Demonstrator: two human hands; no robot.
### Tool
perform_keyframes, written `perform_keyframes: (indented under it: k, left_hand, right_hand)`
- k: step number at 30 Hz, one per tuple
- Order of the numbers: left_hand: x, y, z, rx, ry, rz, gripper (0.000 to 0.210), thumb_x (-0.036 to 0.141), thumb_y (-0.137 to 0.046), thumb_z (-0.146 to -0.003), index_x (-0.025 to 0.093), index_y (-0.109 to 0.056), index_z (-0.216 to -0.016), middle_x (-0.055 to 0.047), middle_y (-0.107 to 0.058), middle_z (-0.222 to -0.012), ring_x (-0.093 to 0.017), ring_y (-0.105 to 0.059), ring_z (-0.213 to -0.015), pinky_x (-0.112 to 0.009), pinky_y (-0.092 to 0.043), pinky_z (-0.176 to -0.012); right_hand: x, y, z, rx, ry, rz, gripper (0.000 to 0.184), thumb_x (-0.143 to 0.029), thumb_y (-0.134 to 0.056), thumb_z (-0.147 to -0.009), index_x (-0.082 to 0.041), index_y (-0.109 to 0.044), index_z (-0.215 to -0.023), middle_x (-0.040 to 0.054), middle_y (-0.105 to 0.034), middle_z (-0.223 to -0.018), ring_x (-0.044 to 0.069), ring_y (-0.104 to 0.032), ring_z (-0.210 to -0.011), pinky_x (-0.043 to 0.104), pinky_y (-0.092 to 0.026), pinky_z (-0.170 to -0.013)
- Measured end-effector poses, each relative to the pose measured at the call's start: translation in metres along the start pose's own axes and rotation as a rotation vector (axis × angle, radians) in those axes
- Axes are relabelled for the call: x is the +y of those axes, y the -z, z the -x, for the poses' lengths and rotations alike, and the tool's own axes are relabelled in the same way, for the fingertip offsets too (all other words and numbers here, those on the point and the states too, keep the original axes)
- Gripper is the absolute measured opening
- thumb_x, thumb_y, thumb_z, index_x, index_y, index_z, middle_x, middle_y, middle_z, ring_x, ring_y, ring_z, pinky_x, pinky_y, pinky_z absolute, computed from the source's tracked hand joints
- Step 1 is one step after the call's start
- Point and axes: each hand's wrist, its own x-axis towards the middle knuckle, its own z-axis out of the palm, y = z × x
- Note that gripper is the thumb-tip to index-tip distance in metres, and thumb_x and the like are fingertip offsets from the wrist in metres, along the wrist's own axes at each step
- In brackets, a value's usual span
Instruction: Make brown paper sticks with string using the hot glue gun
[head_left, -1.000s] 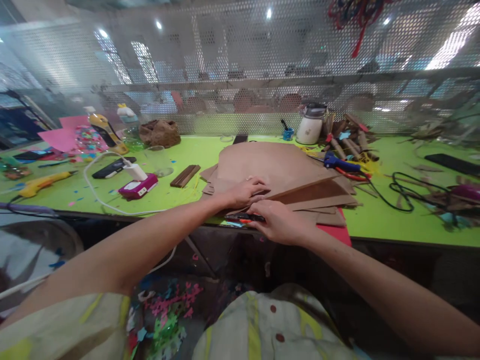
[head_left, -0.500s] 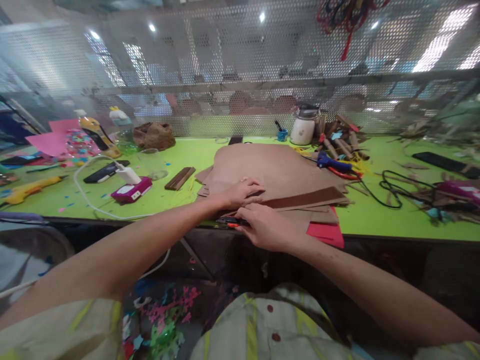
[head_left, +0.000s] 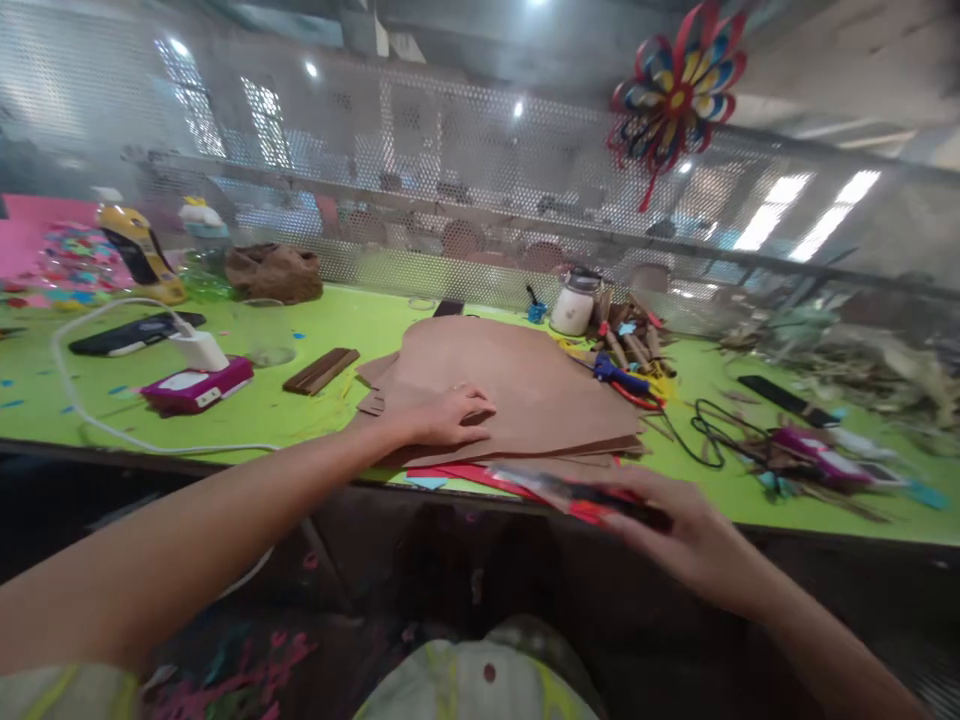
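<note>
The left hand lay open on paper, likely light and stiffish, best pinched near the tabletop's front edge; the right hand gripped a blurred tool.

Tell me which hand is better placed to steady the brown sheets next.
Probably the left hand: it rests on the brown sheets, while the right hand is off them, gripping a dark, blurred tool.
</note>
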Motion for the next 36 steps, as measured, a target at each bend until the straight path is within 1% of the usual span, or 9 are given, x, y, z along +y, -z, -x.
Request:
perform_keyframes:
  k: [5,7,10,16,20,22,27,32,36]
  left_hand:
    - [0.046,0.015,-0.018,-0.105,0.191,-0.183,0.054,0.061,-0.045,-0.081,0.014,-0.070,-0.091,-0.016,-0.061,-0.100,-0.027,-0.059,-0.086,-0.036,-0.045,-0.076]
    - [0.070,0.013,-0.026,-0.147,0.314,-0.223,0.065,0.069,-0.043,-0.077,0.010,-0.071,-0.087,-0.021,-0.061,-0.095,-0.031,-0.060,-0.081,-0.041,-0.045,-0.072]
    - [0.095,0.000,-0.031,-0.070,0.415,-0.261,0.064,0.067,-0.046,-0.077,0.012,-0.067,-0.102,-0.023,-0.059,-0.103,-0.035,-0.059,-0.088,-0.045,-0.045,-0.072]
    - [0.093,-0.020,-0.027,0.052,0.446,-0.323,0.055,0.060,-0.041,-0.083,0.014,-0.064,-0.104,-0.020,-0.058,-0.103,-0.035,-0.056,-0.091,-0.049,-0.043,-0.074]
    - [0.089,-0.022,-0.023,0.088,0.417,-0.334,0.029,0.031,-0.044,-0.086,0.014,-0.063,-0.100,-0.018,-0.059,-0.099,-0.032,-0.055,-0.092,-0.049,-0.042,-0.077]
    - [0.090,-0.022,-0.022,0.092,0.417,-0.337,0.027,0.019,-0.042,-0.083,0.015,-0.062,-0.102,-0.018,-0.058,-0.101,-0.032,-0.055,-0.094,-0.049,-0.042,-0.077]
    - [0.090,-0.027,-0.020,0.072,0.426,-0.347,0.035,0.014,-0.046,-0.075,0.015,-0.058,-0.107,-0.019,-0.056,-0.105,-0.035,-0.054,-0.095,-0.052,-0.042,-0.075]
    - [0.088,-0.034,-0.017,0.132,0.399,-0.390,0.038,0.012,-0.044,-0.076,0.016,-0.056,-0.111,-0.019,-0.055,-0.109,-0.036,-0.052,-0.100,-0.053,-0.041,-0.076]
    - [0.089,-0.034,-0.014,0.162,0.334,-0.388,0.044,0.010,-0.041,-0.078,0.019,-0.053,-0.119,-0.017,-0.054,-0.116,-0.034,-0.049,-0.107,-0.052,-0.039,-0.081]
  right_hand:
    - [0.101,0.044,-0.013,0.464,-0.286,0.058,0.050,-0.045,-0.059,-0.079,-0.016,-0.057,-0.119,0.0025,-0.061,-0.068,0.017,-0.055,-0.058,0.028,-0.045,-0.054]
    - [0.135,0.045,-0.024,0.528,-0.408,0.141,0.051,-0.045,-0.057,-0.077,-0.011,-0.060,-0.115,0.0003,-0.055,-0.055,0.016,-0.050,-0.049,0.028,-0.040,-0.048]
    - [0.163,0.031,-0.038,0.480,-0.528,0.233,0.046,-0.040,-0.055,-0.077,-0.010,-0.062,-0.111,0.0022,-0.058,-0.054,0.019,-0.053,-0.049,0.030,-0.039,-0.048]
    - [0.162,0.008,-0.049,0.330,-0.464,0.334,0.036,-0.038,-0.051,-0.079,-0.017,-0.067,-0.103,0.0076,-0.069,-0.073,0.024,-0.063,-0.067,0.033,-0.044,-0.060]
    - [0.154,0.019,-0.054,0.329,-0.412,0.388,0.031,-0.039,-0.053,-0.076,-0.016,-0.072,-0.085,0.0110,-0.070,-0.084,0.028,-0.062,-0.084,0.039,-0.044,-0.076]
    - [0.148,0.025,-0.060,0.362,-0.379,0.411,0.030,-0.037,-0.051,-0.077,-0.016,-0.072,-0.082,0.0111,-0.069,-0.086,0.028,-0.061,-0.088,0.040,-0.043,-0.080]
    - [0.134,0.025,-0.091,0.331,-0.248,0.225,0.023,-0.023,-0.048,-0.075,-0.017,-0.069,-0.080,0.0065,-0.069,-0.085,0.022,-0.061,-0.082,0.034,-0.046,-0.077]
    - [0.127,0.013,-0.113,0.221,-0.226,0.080,0.021,-0.011,-0.047,-0.074,-0.013,-0.068,-0.077,0.0054,-0.069,-0.074,0.019,-0.063,-0.070,0.030,-0.050,-0.066]
    - [0.123,0.000,-0.115,0.163,-0.184,0.010,0.016,-0.018,-0.053,-0.085,-0.012,-0.065,-0.094,0.0061,-0.068,-0.087,0.017,-0.064,-0.074,0.031,-0.053,-0.066]
